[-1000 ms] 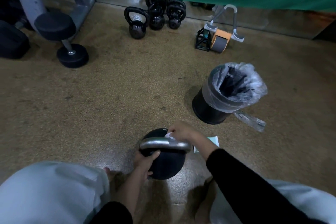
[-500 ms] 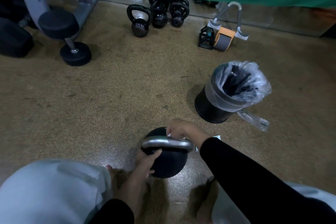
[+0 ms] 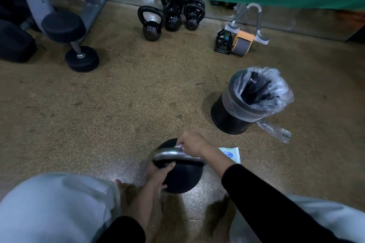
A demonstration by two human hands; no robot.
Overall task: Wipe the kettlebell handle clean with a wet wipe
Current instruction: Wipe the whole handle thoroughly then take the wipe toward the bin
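On the floor, right hand [image 3: 192, 145] has slid the wet wipe [image 3: 179, 146] leftward along the kettlebell handle [image 3: 171, 154]; left hand [image 3: 160, 176] grips the kettlebell body [image 3: 183, 179], so wiping continues.

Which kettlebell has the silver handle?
The large black kettlebell nearest the person, steadied by the left hand while the right hand presses a white wet wipe on its handle. The small kettlebells by the green curtain are all black.

Both arms wear long black sleeves – the left sleeve [image 3: 120, 231] pushed back well up the forearm, the right sleeve [image 3: 262, 201] ending at the wrist. Left hand [image 3: 158, 179] and right hand [image 3: 194, 144] are bare. Light grey trousers cover both knees [image 3: 57, 207] – bare toes [image 3: 118, 181] show beside the left one
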